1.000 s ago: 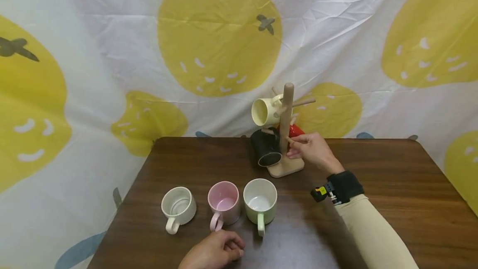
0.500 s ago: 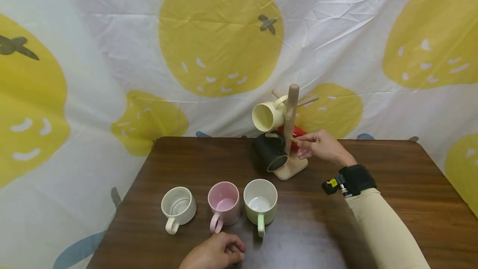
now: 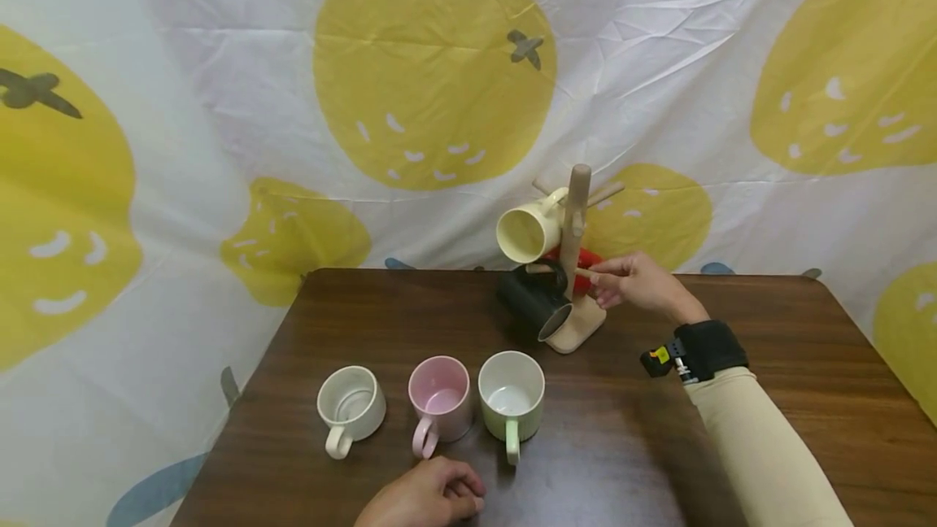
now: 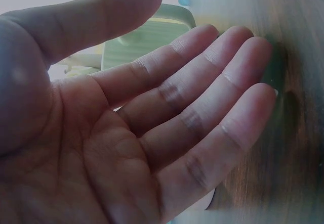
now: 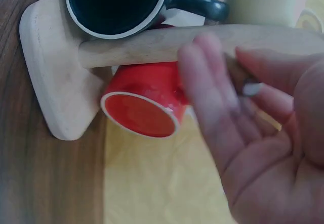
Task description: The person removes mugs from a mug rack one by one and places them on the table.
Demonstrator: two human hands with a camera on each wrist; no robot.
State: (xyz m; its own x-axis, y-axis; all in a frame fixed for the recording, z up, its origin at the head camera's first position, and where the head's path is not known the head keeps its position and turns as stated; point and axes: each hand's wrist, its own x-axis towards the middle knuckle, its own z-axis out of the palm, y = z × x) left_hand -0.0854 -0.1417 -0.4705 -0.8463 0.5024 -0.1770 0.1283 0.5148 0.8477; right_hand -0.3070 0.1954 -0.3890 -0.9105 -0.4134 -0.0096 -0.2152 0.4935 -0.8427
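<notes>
My right hand (image 3: pixel 640 287) pinches a lower peg (image 3: pixel 584 272) of a wooden mug tree (image 3: pixel 578 185) between thumb and fingers. A pale yellow mug (image 3: pixel 521 234) hangs high on the tree's left side, and below it a black mug (image 3: pixel 523 299) hangs tilted, its mouth toward the front. Behind the post is a red mug (image 5: pixel 147 97), largely covered by post and hand in the head view. My left hand (image 3: pixel 428 494) rests at the table's front, fingers loosely bent and holding nothing, just below the handle of a pink mug (image 3: pixel 439 397).
A white mug (image 3: pixel 351 405) and a light green mug (image 3: pixel 512 385) stand upright either side of the pink one, handles toward me. The brown wooden table (image 3: pixel 732 332) ends at the back against a hanging cloth (image 3: pixel 659 47) printed with yellow fruit.
The mug tree has turned and shifted a little right, with my right hand moving right on its peg. The black and yellow mugs have swung toward the front. My left hand stays put.
</notes>
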